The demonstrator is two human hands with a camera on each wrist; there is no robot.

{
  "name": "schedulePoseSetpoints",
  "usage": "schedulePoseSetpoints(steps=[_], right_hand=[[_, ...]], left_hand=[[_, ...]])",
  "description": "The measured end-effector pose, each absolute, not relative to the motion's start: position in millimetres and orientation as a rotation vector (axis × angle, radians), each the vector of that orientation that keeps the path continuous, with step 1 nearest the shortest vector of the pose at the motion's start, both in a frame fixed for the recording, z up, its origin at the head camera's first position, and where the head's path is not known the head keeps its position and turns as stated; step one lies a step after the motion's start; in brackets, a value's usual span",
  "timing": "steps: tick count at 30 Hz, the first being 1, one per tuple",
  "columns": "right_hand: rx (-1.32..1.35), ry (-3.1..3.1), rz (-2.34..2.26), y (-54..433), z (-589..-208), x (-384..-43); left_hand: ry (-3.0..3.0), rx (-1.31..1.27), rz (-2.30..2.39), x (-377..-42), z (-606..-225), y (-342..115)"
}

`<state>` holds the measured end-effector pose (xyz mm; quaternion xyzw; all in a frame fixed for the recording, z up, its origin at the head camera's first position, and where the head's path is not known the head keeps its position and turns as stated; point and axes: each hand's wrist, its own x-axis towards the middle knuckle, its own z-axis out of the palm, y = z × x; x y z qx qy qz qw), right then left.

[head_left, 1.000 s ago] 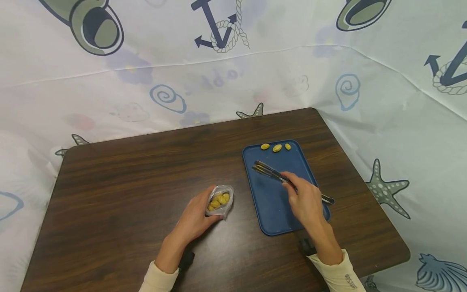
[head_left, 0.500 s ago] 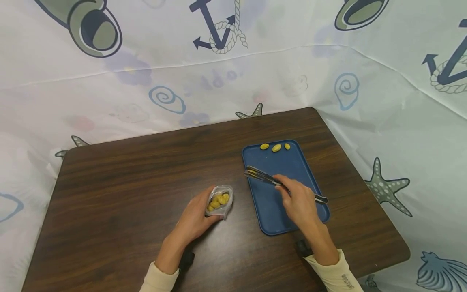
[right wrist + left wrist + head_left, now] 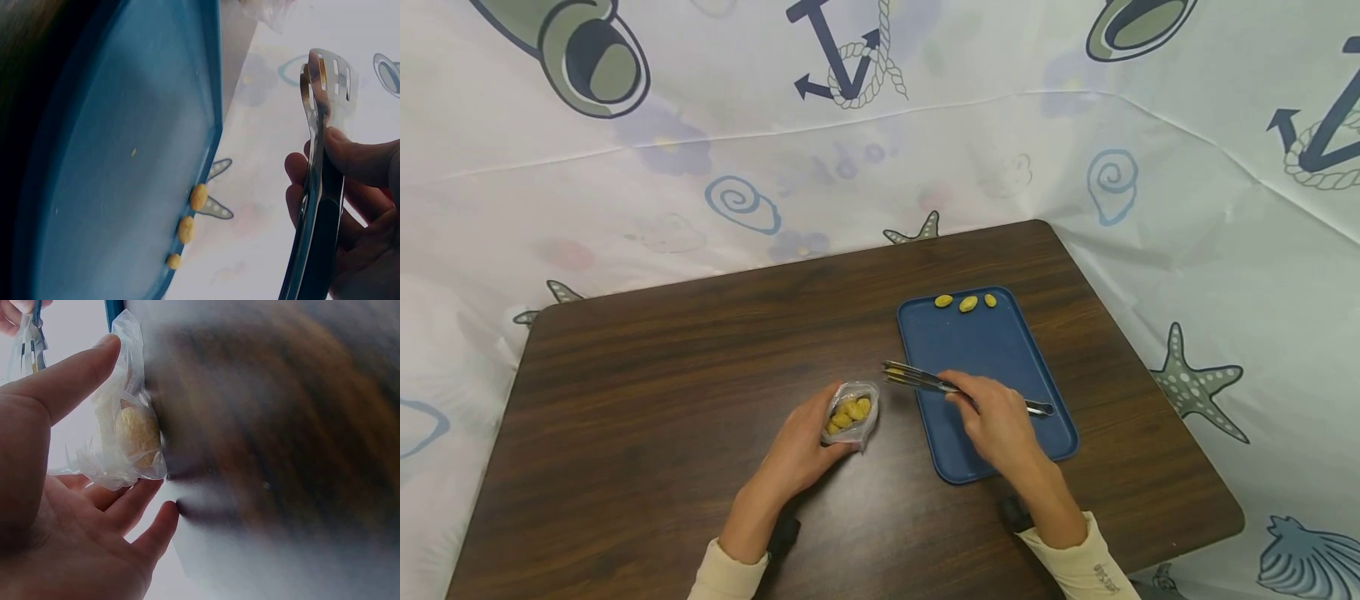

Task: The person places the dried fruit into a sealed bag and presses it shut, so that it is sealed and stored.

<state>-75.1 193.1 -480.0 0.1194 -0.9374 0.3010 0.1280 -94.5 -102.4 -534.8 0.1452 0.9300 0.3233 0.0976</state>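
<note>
My left hand (image 3: 797,442) holds a small clear plastic bag (image 3: 867,432) upright on the table, thumb on one side and fingers on the other. Yellow oval nut-like pieces (image 3: 850,412) show through its mouth. My right hand (image 3: 1000,425) grips metal tongs (image 3: 917,379) around the middle, over the blue tray (image 3: 992,350). The slotted tips reach past the tray's left rim, close to the bag and higher than it. In the right wrist view the tongs (image 3: 315,181) are nearly closed, with a yellowish tint at the tips. The left wrist view shows one piece (image 3: 139,434) through the plastic.
Three yellow pieces (image 3: 968,304) lie in a row along the tray's far edge. The dark wood-grain table (image 3: 685,358) extends to the left of the bag. A white printed cloth (image 3: 850,175) hangs behind and to the right of the table.
My right hand has carried the tongs leftward and slightly nearer, from above the tray to past its left rim, toward the bag. The left hand and bag stay in place.
</note>
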Motion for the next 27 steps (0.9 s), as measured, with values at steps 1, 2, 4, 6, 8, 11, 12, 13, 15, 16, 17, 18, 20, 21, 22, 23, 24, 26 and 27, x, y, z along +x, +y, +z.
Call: schedulePoseSetpoints(steps=[1,2,4,6,8,11,12,13,15,16,17,18,20,21,22,23,24,26,27], right_hand=[[0.36,-2.727,0.875,191.6,-480.5,-75.0],[0.372,-2.726,0.875,190.0,-480.9,-74.8],[0.388,-2.728,0.875,186.8,-482.1,-74.6],[0.408,-2.725,0.877,183.4,-483.5,-74.3],[0.43,-2.719,0.88,180.0,-484.8,-73.8],[0.467,-2.707,0.883,175.3,-485.9,-72.7],[0.475,-2.704,0.881,173.9,-486.1,-72.3],[0.479,-2.705,0.877,172.7,-486.2,-71.9],[0.484,-2.706,0.878,170.4,-485.8,-71.2],[0.486,-2.712,0.878,169.4,-485.7,-71.0],[0.488,-2.716,0.88,168.4,-485.2,-70.7],[0.491,-2.72,0.882,167.4,-484.7,-70.4],[0.494,-2.731,0.887,165.7,-484.0,-69.8],[0.495,-2.738,0.885,164.9,-483.9,-69.5],[0.497,-2.742,0.879,164.2,-484.2,-69.3],[0.498,-2.744,0.88,163.4,-484.2,-69.1],[0.501,-2.746,0.875,162.8,-484.4,-68.9],[0.503,-2.744,0.873,161.6,-485.0,-68.6],[0.505,-2.741,0.875,161.0,-485.2,-68.6]], left_hand=[[2.753,0.429,0.958,-94.4,-534.9,-102.5],[2.754,0.43,0.959,-94.4,-535.0,-102.6],[2.755,0.432,0.961,-94.2,-535.4,-102.7],[2.76,0.439,0.966,-94.0,-535.8,-102.7],[2.771,0.453,0.972,-93.7,-536.1,-102.7],[2.791,0.474,0.981,-93.4,-537.2,-103.1],[2.792,0.478,0.985,-93.5,-537.5,-103.2],[2.791,0.477,0.986,-93.4,-537.3,-103.2],[2.785,0.473,0.982,-93.4,-537.1,-103.3],[2.78,0.468,0.981,-93.4,-536.6,-103.3],[2.779,0.469,0.979,-93.3,-536.4,-103.3],[2.777,0.467,0.979,-93.2,-535.8,-103.3],[2.775,0.466,0.978,-93.1,-535.1,-103.5],[2.777,0.469,0.98,-93.3,-535.0,-103.5],[2.776,0.471,0.984,-93.4,-534.9,-103.7],[2.778,0.477,0.986,-93.7,-535.0,-103.7],[2.774,0.474,0.986,-93.9,-534.6,-103.9],[2.778,0.484,0.99,-94.3,-534.8,-104.1],[2.782,0.49,0.989,-94.4,-534.6,-104.0]])
